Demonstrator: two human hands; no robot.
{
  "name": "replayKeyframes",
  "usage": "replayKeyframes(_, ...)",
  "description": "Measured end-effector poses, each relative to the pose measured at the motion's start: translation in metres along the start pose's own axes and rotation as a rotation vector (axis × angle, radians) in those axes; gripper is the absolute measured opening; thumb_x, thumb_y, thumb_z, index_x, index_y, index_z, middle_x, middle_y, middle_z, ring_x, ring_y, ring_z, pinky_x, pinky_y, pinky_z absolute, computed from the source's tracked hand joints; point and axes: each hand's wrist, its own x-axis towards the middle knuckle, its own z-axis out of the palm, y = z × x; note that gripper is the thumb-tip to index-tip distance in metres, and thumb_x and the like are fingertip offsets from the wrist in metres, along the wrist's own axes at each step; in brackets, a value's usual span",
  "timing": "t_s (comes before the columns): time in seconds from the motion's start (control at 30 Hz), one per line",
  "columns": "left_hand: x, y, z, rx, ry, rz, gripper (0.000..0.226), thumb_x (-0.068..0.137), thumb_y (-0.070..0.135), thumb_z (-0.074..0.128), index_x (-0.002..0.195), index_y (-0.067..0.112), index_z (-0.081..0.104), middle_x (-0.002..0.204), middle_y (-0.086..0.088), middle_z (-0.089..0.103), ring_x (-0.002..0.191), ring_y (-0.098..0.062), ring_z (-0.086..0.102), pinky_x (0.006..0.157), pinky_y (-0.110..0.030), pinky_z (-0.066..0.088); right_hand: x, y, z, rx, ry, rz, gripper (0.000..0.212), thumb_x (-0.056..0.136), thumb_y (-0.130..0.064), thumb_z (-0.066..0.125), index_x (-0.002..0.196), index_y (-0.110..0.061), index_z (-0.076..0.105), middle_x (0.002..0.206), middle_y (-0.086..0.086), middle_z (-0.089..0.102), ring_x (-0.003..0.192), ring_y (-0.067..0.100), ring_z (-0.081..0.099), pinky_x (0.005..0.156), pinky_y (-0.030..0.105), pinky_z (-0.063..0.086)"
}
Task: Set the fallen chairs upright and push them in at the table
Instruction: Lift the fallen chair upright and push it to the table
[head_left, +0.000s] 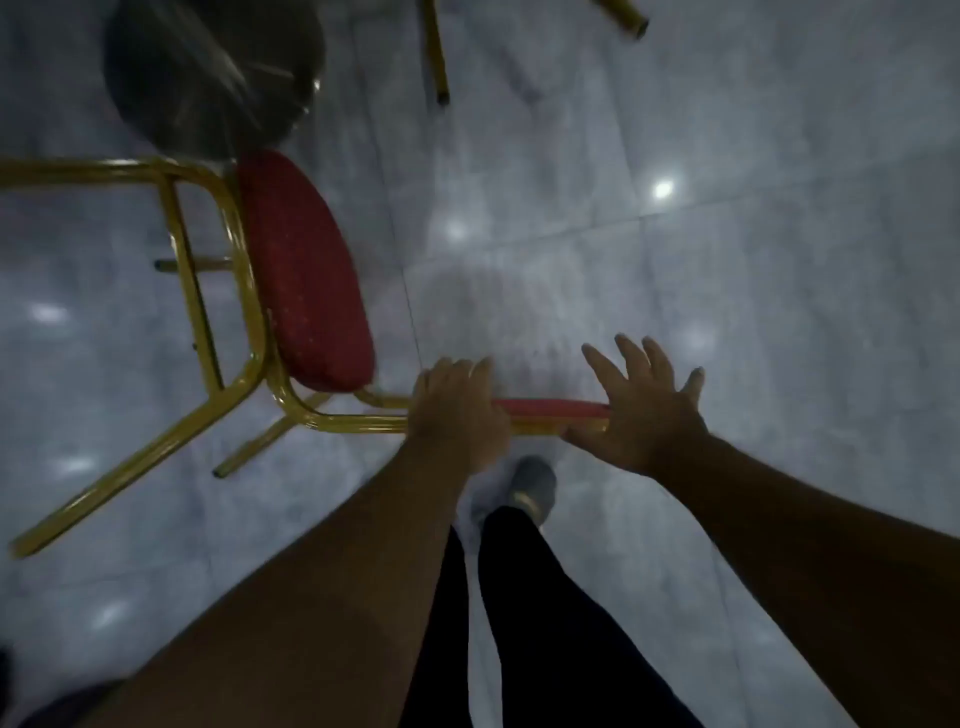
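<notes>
Nearest: dark trouser legs (545, 623) and one grey shoe (532, 486) on pale tiled floor (727, 260). Both forearms reach fwd. Left hand (457, 415) curled tight over top of chair backrest (550, 408), red pad w/ gold rail. Right hand (641, 410) at other end of same backrest, fingers spread wide, palm against it, not closed. Chair (249, 322) tipped over on its side, red seat (306, 270) facing right, gold legs sticking out left, just left of hands. Farther: dark round thing (208, 78) top left, blurred, can't ID. More gold chair legs (436, 52) top centre.
</notes>
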Motion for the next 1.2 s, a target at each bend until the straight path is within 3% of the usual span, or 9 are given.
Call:
replayKeyframes(0.17, 0.043, 0.001, 0.076, 0.024, -0.072, 0.012, 0.078, 0.084, 0.032, 0.059, 0.154, 0.015, 0.030, 0.153, -0.007, 0.040, 0.145, -0.032, 0.030, 0.123, -0.048, 0.021, 0.046, 0.024, 0.089, -0.020, -0.033, 0.001, 0.114, 0.069, -0.090, 0.051, 0.157, -0.040, -0.001, 0.170, 0.003, -0.001, 0.156, 0.032, -0.006, 0.113, 0.078, 0.006)
replayKeyframes(0.3, 0.066, -0.007, 0.118, 0.052, -0.045, 0.044, 0.089, 0.082, 0.038, 0.066, 0.156, 0.017, 0.022, 0.161, -0.009, 0.025, 0.152, -0.033, 0.017, 0.127, -0.049, 0.012, 0.065, 0.051, 0.139, 0.004, -0.075, 0.007, 0.117, 0.066, -0.087, 0.061, 0.157, -0.037, 0.008, 0.168, 0.008, 0.011, 0.155, 0.035, 0.005, 0.112, 0.079, 0.009)
replayKeyframes(0.4, 0.071, -0.015, 0.143, 0.114, -0.041, 0.035, 0.097, 0.082, 0.054, 0.068, 0.158, 0.020, 0.018, 0.163, -0.009, 0.023, 0.152, -0.034, 0.017, 0.125, -0.053, 0.015, 0.072, 0.063, 0.156, 0.065, 0.066, -0.107, 0.100, 0.070, -0.077, 0.068, 0.149, -0.030, 0.030, 0.151, 0.015, 0.040, 0.143, 0.039, 0.035, 0.110, 0.076, 0.021)
replayKeyframes(0.53, 0.075, -0.013, 0.155, 0.203, 0.056, 0.038, 0.083, 0.085, 0.065, 0.059, 0.151, 0.023, 0.031, 0.152, -0.006, 0.041, 0.142, -0.032, 0.035, 0.112, -0.054, 0.033, 0.083, 0.072, 0.165, 0.139, 0.213, -0.236, 0.063, 0.088, -0.063, 0.050, 0.132, -0.018, 0.052, 0.122, 0.015, 0.061, 0.113, 0.035, 0.054, 0.102, 0.056, 0.039)
replayKeyframes(0.63, 0.077, -0.002, 0.159, 0.202, 0.117, 0.147, 0.060, 0.089, 0.057, 0.061, 0.137, 0.024, 0.049, 0.133, -0.004, 0.056, 0.123, -0.029, 0.051, 0.098, -0.047, 0.043, 0.085, 0.073, 0.169, 0.188, 0.290, -0.270, 0.047, 0.092, -0.044, 0.057, 0.123, -0.009, 0.060, 0.111, 0.018, 0.062, 0.097, 0.036, 0.054, 0.087, 0.045, 0.042)
replayKeyframes(0.73, 0.077, 0.005, 0.161, 0.184, 0.193, 0.193, 0.037, 0.089, 0.044, 0.066, 0.117, 0.020, 0.061, 0.113, -0.004, 0.064, 0.105, -0.030, 0.059, 0.083, -0.044, 0.046, 0.084, 0.073, 0.168, 0.166, 0.287, -0.284, 0.041, 0.091, -0.036, 0.062, 0.117, -0.004, 0.061, 0.107, 0.018, 0.062, 0.093, 0.036, 0.054, 0.079, 0.044, 0.042)
replayKeyframes(0.83, 0.074, 0.005, 0.162, 0.220, 0.237, 0.199, 0.031, 0.085, 0.038, 0.074, 0.107, 0.018, 0.066, 0.103, -0.005, 0.066, 0.095, -0.029, 0.062, 0.073, -0.040, 0.047, 0.080, 0.070, 0.167, 0.123, 0.276, -0.309, 0.038, 0.092, -0.033, 0.062, 0.116, -0.003, 0.059, 0.106, 0.017, 0.062, 0.091, 0.034, 0.054, 0.077, 0.043, 0.045)
replayKeyframes(1.0, 0.060, -0.003, 0.156, 0.252, 0.259, 0.211, 0.042, 0.079, 0.038, 0.079, 0.111, 0.016, 0.064, 0.103, -0.006, 0.065, 0.093, -0.030, 0.063, 0.070, -0.040, 0.048, 0.066, 0.056, 0.162, 0.097, 0.348, -0.338, 0.033, 0.092, -0.030, 0.067, 0.112, -0.005, 0.061, 0.103, 0.015, 0.062, 0.087, 0.032, 0.054, 0.072, 0.045, 0.047)
replayKeyframes(1.2, 0.014, -0.005, 0.120, 0.188, 0.288, 0.189, 0.035, 0.089, 0.039, 0.069, 0.114, 0.016, 0.060, 0.110, -0.008, 0.063, 0.102, -0.030, 0.060, 0.079, -0.042, 0.044, 0.020, 0.034, 0.132, 0.096, 0.453, -0.386, 0.030, 0.091, -0.028, 0.069, 0.111, -0.007, 0.065, 0.100, 0.013, 0.064, 0.083, 0.031, 0.056, 0.069, 0.039, 0.044)
